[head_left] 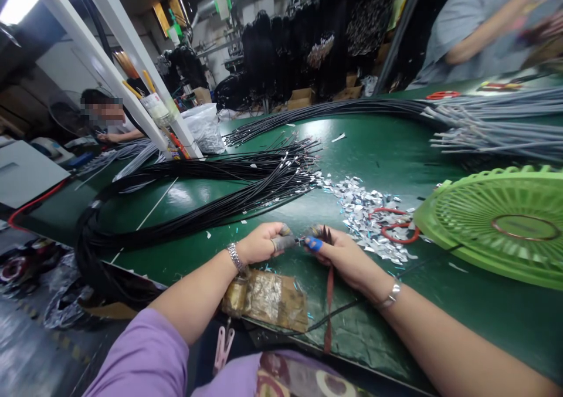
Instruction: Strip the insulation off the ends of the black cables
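Observation:
Both hands meet low over the near edge of the green table, fingertips a small gap apart. My left hand [270, 238], with grey tape on its fingers, pinches the end of a thin dark cable [300, 240]. My right hand [343, 256], with blue tape on the thumb, closes its fingertips at the same cable end. Held in its grip is a pair of reddish-brown tweezers [329, 309], dark points up. A worn cardboard piece covered in tape [275, 297] lies below my left hand. Foil scraps [369, 215] and red-handled scissors [398, 233] lie beyond my right hand.
Bundles of black cables [211, 209] curve across the left of the table [373, 145]. Grey cables [475, 127] lie at the back right. A green fan [505, 227] stands at right. White posts [127, 63] rise at left. Two other people sit farther off.

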Demonstrator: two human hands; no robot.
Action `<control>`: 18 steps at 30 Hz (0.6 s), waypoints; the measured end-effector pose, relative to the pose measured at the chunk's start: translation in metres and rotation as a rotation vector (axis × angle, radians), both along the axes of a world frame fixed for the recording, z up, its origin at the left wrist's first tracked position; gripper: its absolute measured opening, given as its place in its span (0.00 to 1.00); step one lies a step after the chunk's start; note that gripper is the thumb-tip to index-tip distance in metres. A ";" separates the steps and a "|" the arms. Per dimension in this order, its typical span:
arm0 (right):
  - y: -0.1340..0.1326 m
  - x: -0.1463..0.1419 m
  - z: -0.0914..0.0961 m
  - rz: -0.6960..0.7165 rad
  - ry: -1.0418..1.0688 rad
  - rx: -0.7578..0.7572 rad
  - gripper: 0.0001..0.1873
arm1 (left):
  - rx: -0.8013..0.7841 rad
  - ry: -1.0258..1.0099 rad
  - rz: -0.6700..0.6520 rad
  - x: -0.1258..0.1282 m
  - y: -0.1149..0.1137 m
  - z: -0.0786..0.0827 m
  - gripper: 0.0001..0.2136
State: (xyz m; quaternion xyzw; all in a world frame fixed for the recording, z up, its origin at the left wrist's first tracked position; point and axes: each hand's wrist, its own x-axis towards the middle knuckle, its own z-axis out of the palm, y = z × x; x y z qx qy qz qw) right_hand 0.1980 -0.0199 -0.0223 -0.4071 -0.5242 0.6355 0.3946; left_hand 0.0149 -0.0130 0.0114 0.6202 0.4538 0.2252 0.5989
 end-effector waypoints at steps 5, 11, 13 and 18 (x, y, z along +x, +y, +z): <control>-0.003 -0.001 0.003 -0.043 -0.108 0.166 0.16 | 0.036 0.025 -0.011 -0.001 0.001 -0.006 0.22; -0.014 -0.002 0.005 -0.150 -0.510 0.774 0.11 | 0.159 0.164 0.003 0.000 0.002 -0.013 0.18; -0.015 -0.001 0.004 -0.136 -0.532 0.823 0.11 | 0.094 0.130 0.017 0.000 0.002 -0.012 0.18; -0.009 0.006 0.003 -0.157 -0.585 0.743 0.09 | -0.093 -0.130 0.031 -0.004 0.005 -0.008 0.24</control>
